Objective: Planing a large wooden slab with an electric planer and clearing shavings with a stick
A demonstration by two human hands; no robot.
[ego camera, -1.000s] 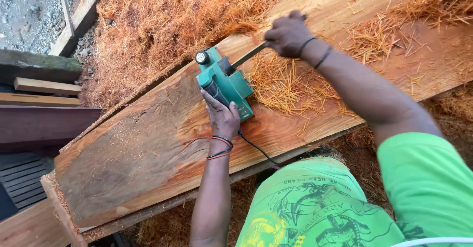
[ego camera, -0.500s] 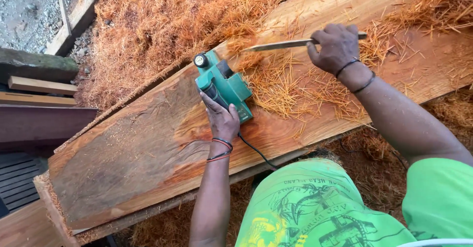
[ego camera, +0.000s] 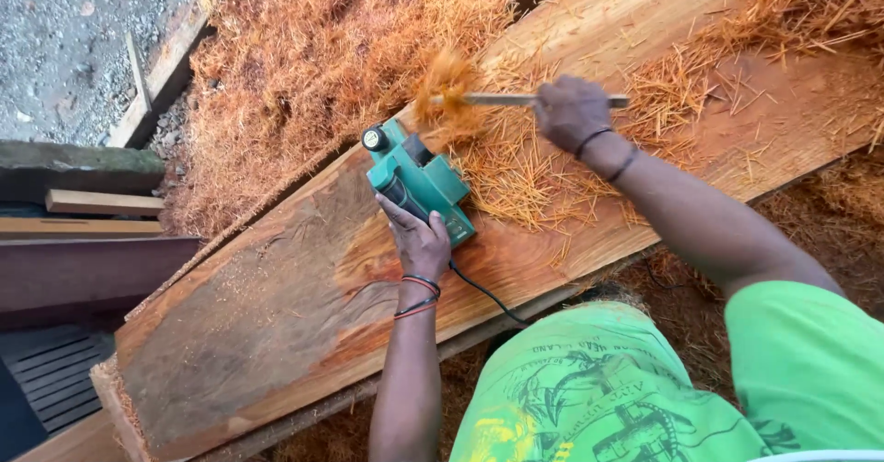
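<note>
Gripping green planer [ego camera: 419,181], left hand [ego camera: 419,241]; right hand [ego camera: 571,112] holds, seemingly, stick [ego camera: 502,99].

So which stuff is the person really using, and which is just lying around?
In use:
- green planer, under the left hand
- thin stick, in the right hand, flicking shavings
- big plank

Lying about:
- shavings heap beside the plank
- small timbers at the left
- gravel

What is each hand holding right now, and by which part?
Left hand grips the green electric planer by its rear handle. Right hand holds a thin flat stick near one end.
</note>
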